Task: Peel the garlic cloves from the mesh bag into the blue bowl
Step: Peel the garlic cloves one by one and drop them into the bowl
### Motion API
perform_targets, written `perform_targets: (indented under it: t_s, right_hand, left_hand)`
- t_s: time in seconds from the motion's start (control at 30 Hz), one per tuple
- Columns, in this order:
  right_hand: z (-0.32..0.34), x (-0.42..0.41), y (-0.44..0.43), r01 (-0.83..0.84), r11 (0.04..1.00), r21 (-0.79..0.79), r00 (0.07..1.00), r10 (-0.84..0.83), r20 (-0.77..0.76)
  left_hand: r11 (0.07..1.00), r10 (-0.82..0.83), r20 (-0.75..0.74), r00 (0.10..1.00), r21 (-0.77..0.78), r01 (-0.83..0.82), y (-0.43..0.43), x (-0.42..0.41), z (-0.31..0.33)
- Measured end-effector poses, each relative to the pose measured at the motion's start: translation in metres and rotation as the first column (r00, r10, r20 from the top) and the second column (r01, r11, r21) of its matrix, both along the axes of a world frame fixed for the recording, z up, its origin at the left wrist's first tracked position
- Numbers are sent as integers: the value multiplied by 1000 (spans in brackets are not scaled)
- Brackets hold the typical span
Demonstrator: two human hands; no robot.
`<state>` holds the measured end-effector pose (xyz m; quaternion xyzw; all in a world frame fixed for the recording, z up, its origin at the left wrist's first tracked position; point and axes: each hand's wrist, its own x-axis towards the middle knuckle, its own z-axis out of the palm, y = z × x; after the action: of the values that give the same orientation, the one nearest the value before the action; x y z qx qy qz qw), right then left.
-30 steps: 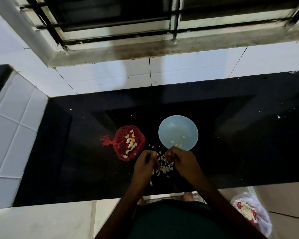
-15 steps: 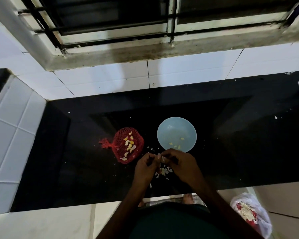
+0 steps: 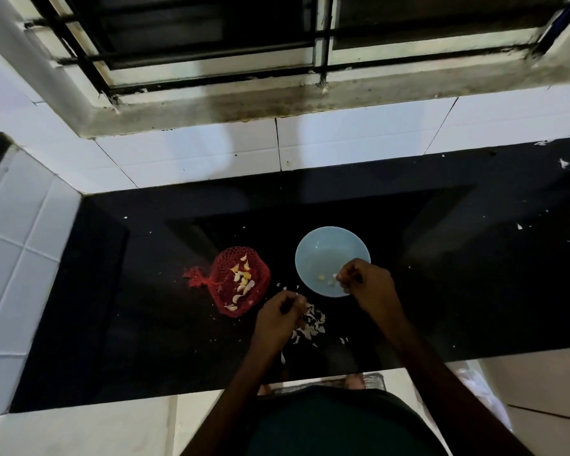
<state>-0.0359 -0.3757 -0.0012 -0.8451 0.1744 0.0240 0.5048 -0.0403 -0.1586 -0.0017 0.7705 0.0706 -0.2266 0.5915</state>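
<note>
**First:** Since the earlier frames the right hand (image 3: 367, 284) has parted from the left hand (image 3: 275, 312) and gone out over the near rim of the bowl (image 3: 326, 245). Do we agree?

**Second:** We agree. Taking it from the nearest point, the left hand hangs just above the skins (image 3: 313, 324) with its fingers curled. We cannot tell whether it holds a scrap.

**First:** And the right?

**Second:** Its fingertips pinch a pale clove (image 3: 336, 276) over the bowl's inner wall. A few peeled cloves (image 3: 322, 277) lie in the bowl just beside it.

**First:** Supply?

**Second:** We find the bag (image 3: 226, 291) lying on the counter (image 3: 145, 291) to the left of the bowl, near it but apart. Many unpeeled cloves (image 3: 242, 279) show through the mesh.

**First:** Which step is in hand?

**Second:** We judge it to be the drop, with one peeled clove about to go in. The task looks early, since far more cloves sit in the bag than in the bowl.

**First:** And the next move?

**Second:** We would want the pinch let go inside the rim. A hand should then cross to the bag and work one clove out. Skins should stay on the counter.
</note>
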Motion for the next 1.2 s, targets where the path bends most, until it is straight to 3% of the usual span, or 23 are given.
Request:
perform_targets:
  t_s: [0.2, 0.37, 0.53, 0.73, 0.93, 1.2]
  right_hand:
    - [-7, 1, 0, -51, 993, -111, 998, 54, 16]
    - [-7, -7, 28, -175, 962, -210, 977, 196, 83]
    - [-1, 25, 94, -457, 827, -326, 861, 503, 68]
    - [-9, 97, 162, -538, 718, -443, 801, 598, -3]
    - [-26, 118, 195, -644, 417, -641, 668, 716, -205]
    - [-37, 122, 201, -611, 345, -713, 667, 710, -228]
  left_hand:
    - [982, -59, 154, 986, 189, 30, 12, 9, -9]
    - [956, 1, 124, 992, 290, -38, 43, 4, -17]
    - [943, 138, 104, 985, 291, -163, 79, 7, -19]
    - [928, 256, 95, 962, 253, -272, 114, 6, -19]
    - [930, 274, 89, 958, 228, -287, 130, 0, -19]
    - [947, 223, 65, 973, 221, -232, 141, 1, -22]
